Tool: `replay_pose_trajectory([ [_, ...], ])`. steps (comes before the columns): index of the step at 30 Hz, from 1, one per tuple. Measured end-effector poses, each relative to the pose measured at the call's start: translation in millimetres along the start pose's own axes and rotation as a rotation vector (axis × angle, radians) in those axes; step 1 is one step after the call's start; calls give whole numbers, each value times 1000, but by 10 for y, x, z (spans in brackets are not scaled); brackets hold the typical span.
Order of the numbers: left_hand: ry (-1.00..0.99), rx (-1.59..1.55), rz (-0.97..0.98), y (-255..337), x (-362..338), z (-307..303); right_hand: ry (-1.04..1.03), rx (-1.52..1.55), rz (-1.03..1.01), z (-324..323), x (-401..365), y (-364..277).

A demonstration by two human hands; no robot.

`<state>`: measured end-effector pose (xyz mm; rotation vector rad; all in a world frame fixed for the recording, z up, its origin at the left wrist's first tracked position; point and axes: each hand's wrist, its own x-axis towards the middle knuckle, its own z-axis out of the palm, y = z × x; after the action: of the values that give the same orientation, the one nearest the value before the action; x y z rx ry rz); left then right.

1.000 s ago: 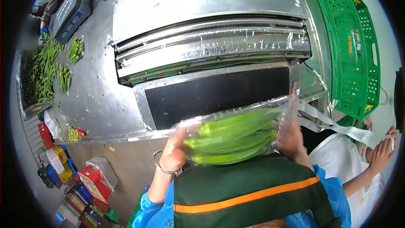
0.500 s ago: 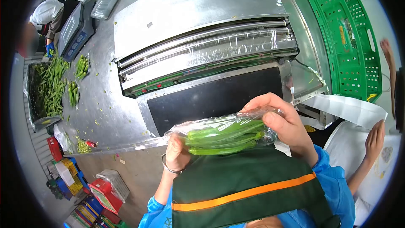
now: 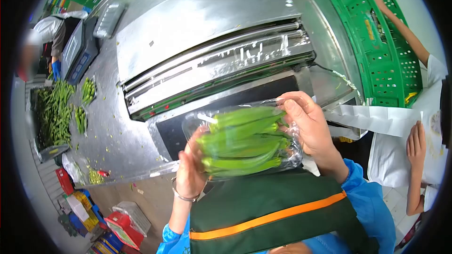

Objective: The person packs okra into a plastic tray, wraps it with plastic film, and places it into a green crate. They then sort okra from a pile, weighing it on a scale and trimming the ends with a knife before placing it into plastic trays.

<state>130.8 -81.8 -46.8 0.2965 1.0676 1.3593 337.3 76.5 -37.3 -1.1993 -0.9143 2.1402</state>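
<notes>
A clear plastic-wrapped pack of long green pods (image 3: 245, 141) is held up in front of the dark green apron, its broad face turned to the camera. My left hand (image 3: 190, 167), with a bangle at the wrist, grips its left end. The right end is between the thumb and fingers of my right hand (image 3: 308, 122). Beyond the pack lies the wrapping machine (image 3: 216, 61) with its metal rollers, and the dark plate (image 3: 181, 134) in front of it is partly covered by the pack.
Loose pods fill a black crate (image 3: 52, 113) at the left, with two small packs beside it. A scale (image 3: 81, 61) stands near a co-worker in the upper left. A green crate (image 3: 372, 66) and another person's arms are at the right, near a white paper strip (image 3: 376, 120).
The pack has tilted up, showing its broad face. At the right, the other person's arm now reaches into the green crate. The view has shifted slightly.
</notes>
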Motion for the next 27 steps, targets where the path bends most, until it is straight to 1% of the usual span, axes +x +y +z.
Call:
replay_pose_trajectory([
  [1, -39, -30, 32, 56, 40, 74, 13, 0, -22, -31, 8, -3],
  [2, -102, -168, 88, 64, 93, 125, 74, 155, -83, -32, 22, -8],
  [3, -131, -161, 87, 83, 176, 197, 134, 311, -145, -37, 31, -22],
  [4, -52, -90, 103, 102, 252, 289, 159, 366, -195, -58, 29, -51],
  [6, 81, 9, 141, 201, 481, 463, 143, 405, -220, -100, 12, -236],
  [7, 66, 53, 186, 301, 627, 549, 120, 445, -222, -123, -11, -352],
  [8, 73, 98, 194, 411, 751, 636, 37, 413, -227, -204, -61, -486],
  [9, 81, 145, 203, 510, 871, 720, 35, 416, -248, -322, -68, -564],
  [11, 61, 203, 231, 647, 1118, 891, -150, 85, -277, -575, -64, -707],
  [12, 1, 272, 239, 728, 1206, 988, -184, -10, -251, -697, -52, -778],
  [13, -9, 279, 244, 798, 1302, 1065, -181, -6, -264, -735, -59, -883],
  [15, -168, 359, 148, 902, 1491, 1227, -266, -122, -159, -758, -144, -1159],
  [16, -147, 425, 191, 898, 1581, 1398, -296, -212, -165, -752, -144, -1282],
  [17, -218, 426, 181, 897, 1679, 1550, -286, -207, -171, -800, -80, -1300],
  [19, -175, 541, 113, 919, 1899, 1735, -117, -320, -229, -959, 62, -1312],
  [20, -210, 497, 189, 918, 1947, 1834, -226, -154, -190, -1080, 75, -1399],
  [21, -253, 447, 266, 919, 1976, 1944, -202, -158, -210, -1149, 98, -1454],
  [22, -237, 504, 328, 949, 1975, 1993, -70, -79, -370, -1211, 145, -1516],
  [23, -209, 497, 345, 960, 1981, 1961, 66, -4, -535, -1311, 183, -1590],
  [24, -169, 546, 338, 962, 1956, 1902, 145, -19, -597, -1466, 228, -1682],
  [25, -144, 552, 304, 936, 1975, 1729, 182, -31, -633, -1627, 238, -1792],
  [26, -22, 595, 328, 840, 1920, 1658, 251, -13, -599, -1788, 240, -1911],
  [27, 29, 660, 306, 784, 1850, 1576, 320, 9, -564, -1953, 232, -2040],
])
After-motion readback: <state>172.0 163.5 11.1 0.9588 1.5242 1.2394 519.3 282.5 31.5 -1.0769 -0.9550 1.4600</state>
